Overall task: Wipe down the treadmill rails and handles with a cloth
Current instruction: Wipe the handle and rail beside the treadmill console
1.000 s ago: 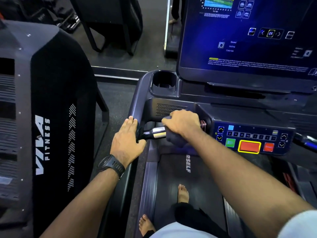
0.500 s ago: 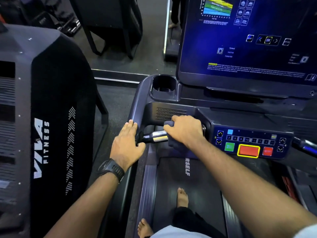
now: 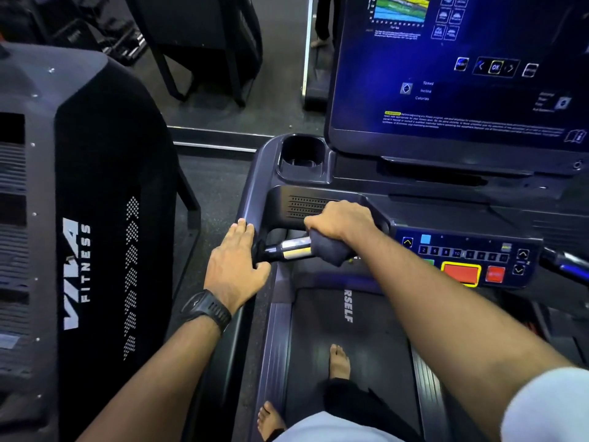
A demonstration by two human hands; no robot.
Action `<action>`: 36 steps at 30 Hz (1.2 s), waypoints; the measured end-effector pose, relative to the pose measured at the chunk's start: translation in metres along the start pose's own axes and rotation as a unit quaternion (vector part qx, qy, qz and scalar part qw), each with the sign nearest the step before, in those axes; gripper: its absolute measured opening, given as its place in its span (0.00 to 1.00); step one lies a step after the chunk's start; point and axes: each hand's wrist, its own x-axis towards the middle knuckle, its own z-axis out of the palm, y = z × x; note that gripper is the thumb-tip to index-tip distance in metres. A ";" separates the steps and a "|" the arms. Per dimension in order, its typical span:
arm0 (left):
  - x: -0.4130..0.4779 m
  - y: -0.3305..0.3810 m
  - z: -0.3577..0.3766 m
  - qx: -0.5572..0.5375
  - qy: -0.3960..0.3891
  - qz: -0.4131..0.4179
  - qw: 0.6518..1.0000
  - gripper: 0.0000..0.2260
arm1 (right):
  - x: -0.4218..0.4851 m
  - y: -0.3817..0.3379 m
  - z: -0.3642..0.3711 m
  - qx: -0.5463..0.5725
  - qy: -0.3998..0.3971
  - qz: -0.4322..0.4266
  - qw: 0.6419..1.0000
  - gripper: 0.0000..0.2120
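The person is standing barefoot on the belt [image 3: 376, 330] and leaning in. The right hand [image 3: 342, 223] is clamping a dark cloth [image 3: 328, 252] around the short crossbar handle [image 3: 291, 248] at about twelve o'clock from them, fingers curled over the top. The left hand [image 3: 236, 266] is lying flat on the left rail [image 3: 251, 193] at about eleven o'clock, fingers straight, thumb tucked toward the handle's root, gripping nothing. The two hands are apart, with the bare stretch of handle between them.

What I'm worrying about is the control panel [image 3: 468, 260], sitting just beside the right wrist at one o'clock. The screen [image 3: 462, 74] above is glowing, so the machine is looking powered. A stroke sliding too far right could be bumping a key, and with bare feet [image 3: 339, 362] on the belt a sudden start would be throwing them off balance. The cloth is also bunching under the palm, so I'm guessing it could be missing the underside of the bar, and a loose fold could be snagging at the joint.

The cloth is looking thick, soft and dark grey, wadded into a lump and wrapping the bar. The uncovered part of the handle is showing a shiny metal band with black ends.
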 end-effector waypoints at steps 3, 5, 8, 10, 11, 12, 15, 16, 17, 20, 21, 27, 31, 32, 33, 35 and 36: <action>0.001 0.000 -0.001 0.011 -0.006 0.010 1.000 0.32 | -0.027 0.004 0.028 -0.079 0.140 -0.030 0.987 0.23; 0.002 0.002 -0.003 0.013 -0.011 0.009 1.000 0.34 | -0.033 0.006 0.032 -0.099 0.144 -0.059 0.983 0.22; 0.001 0.005 -0.004 0.029 -0.023 0.016 0.999 0.37 | -0.003 0.003 0.003 -0.018 0.014 -0.029 0.999 0.26; -0.001 0.006 -0.005 0.039 -0.025 0.023 0.999 0.38 | 0.001 0.003 0.003 -0.003 0.010 -0.014 1.000 0.25; -0.001 0.006 -0.005 0.040 -0.026 0.023 0.999 0.38 | -0.005 0.006 0.011 -0.007 0.066 -0.024 0.997 0.24; -0.001 0.006 -0.005 0.043 -0.027 0.024 0.998 0.38 | -0.015 0.009 0.023 -0.025 0.133 -0.041 0.990 0.23; 0.000 0.006 -0.005 0.054 -0.028 0.034 0.998 0.38 | -0.044 0.019 0.047 -0.098 0.205 -0.092 0.969 0.22; 0.000 0.006 -0.005 0.055 -0.028 0.035 0.997 0.39 | -0.038 0.019 0.041 -0.089 0.189 -0.099 0.973 0.22; 0.000 0.006 -0.005 0.055 -0.029 0.035 0.997 0.39 | -0.027 0.017 0.031 -0.065 0.157 -0.094 0.981 0.21; -0.001 0.005 -0.005 0.053 -0.027 0.038 0.997 0.38 | -0.004 0.013 0.014 0.010 0.070 -0.048 0.996 0.24; -0.002 0.006 -0.005 0.052 -0.028 0.034 0.998 0.38 | -0.008 0.014 0.019 -0.003 0.093 -0.050 0.994 0.24; 0.000 0.007 -0.004 0.041 -0.025 0.032 0.998 0.38 | -0.039 0.037 0.070 -0.064 0.306 -0.150 0.938 0.20; 0.001 0.006 -0.005 0.038 -0.022 0.029 0.999 0.37 | -0.031 0.030 0.058 -0.030 0.296 -0.114 0.948 0.22; 0.000 0.006 -0.004 0.040 -0.023 0.028 0.999 0.37 | -0.038 0.033 0.070 -0.015 0.316 -0.127 0.940 0.22; -0.001 0.006 -0.003 0.042 -0.025 0.030 0.998 0.38 | -0.047 0.038 0.086 -0.020 0.340 -0.136 0.930 0.22; -0.001 0.006 -0.003 0.045 -0.027 0.029 0.998 0.38 | -0.056 0.046 0.101 -0.045 0.385 -0.160 0.908 0.25; -0.001 0.007 -0.004 0.046 -0.027 0.028 0.998 0.38 | -0.050 0.047 0.097 -0.049 0.390 -0.175 0.903 0.25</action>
